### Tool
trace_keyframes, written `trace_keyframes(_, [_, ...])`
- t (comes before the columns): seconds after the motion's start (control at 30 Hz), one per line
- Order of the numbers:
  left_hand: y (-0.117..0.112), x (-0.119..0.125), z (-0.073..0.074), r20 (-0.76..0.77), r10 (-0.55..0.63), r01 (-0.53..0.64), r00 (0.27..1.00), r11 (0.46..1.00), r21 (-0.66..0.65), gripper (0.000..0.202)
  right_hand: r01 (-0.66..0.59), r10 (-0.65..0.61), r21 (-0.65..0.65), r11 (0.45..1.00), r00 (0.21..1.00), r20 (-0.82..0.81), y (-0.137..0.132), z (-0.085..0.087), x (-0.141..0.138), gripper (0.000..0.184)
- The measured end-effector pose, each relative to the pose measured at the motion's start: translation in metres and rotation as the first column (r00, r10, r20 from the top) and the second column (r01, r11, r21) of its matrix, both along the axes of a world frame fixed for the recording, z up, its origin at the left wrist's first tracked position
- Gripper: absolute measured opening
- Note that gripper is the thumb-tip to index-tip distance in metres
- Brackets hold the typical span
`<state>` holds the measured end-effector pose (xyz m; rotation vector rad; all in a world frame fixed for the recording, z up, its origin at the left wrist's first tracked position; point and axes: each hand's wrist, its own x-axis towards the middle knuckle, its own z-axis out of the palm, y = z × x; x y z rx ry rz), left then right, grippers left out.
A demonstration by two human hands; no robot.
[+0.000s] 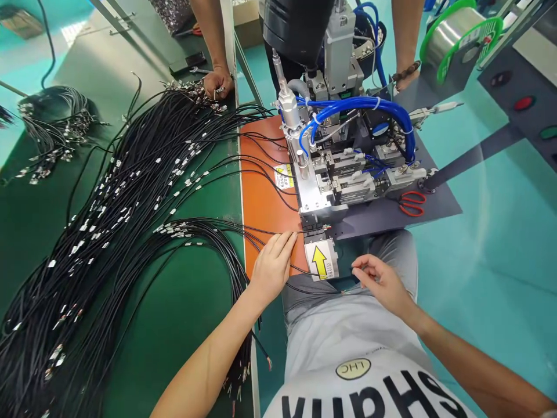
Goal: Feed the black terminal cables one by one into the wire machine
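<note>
My left hand (273, 264) rests over the orange plate (270, 217) with its fingers pressed together on a thin black cable (256, 227). That cable runs from the bundle on the left past my fingertips into the dark slotted guide (314, 232) at the machine's near end. Right of the guide, my right hand (380, 284) hovers above my lap, fingers loosely curled and slightly apart, with nothing visible in them. Between my hands are the white label with a yellow arrow (321, 261) and a loose cable end with bare wires (343, 292).
Black cables with white tags (143, 174) cover much of the green table (143, 360). The machine (348, 168) has blue air hoses; red-handled scissors (412, 203) lie beside it. Across the table, another person's hand (219, 83) touches cable ends. A wire spool (461, 38) stands behind.
</note>
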<state>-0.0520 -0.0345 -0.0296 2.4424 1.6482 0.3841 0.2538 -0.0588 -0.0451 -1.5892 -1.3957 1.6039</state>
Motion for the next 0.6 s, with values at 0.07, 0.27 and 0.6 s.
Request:
trace_keyframes(0.07, [0.001, 0.0, 0.0, -0.001, -0.001, 0.001, 1.0, 1.0, -0.001, 0.059, 0.011, -0.011, -0.007, 1.0, 1.0, -0.009, 0.0, -0.003, 0.001, 0.03])
trace_keyframes(0.27, [-0.001, 0.0, 0.002, -0.013, -0.001, 0.001, 1.0, 1.0, -0.003, 0.058, 0.042, -0.042, -0.017, 0.999, 0.999, -0.027, 0.001, -0.007, 0.003, 0.031])
trace_keyframes(0.6, [0.048, -0.005, 0.011, 0.068, 0.057, -0.054, 0.996, 0.997, -0.049, 0.043, 0.013, -0.013, -0.007, 1.0, 0.999, -0.04, 0.0, -0.008, -0.001, 0.028])
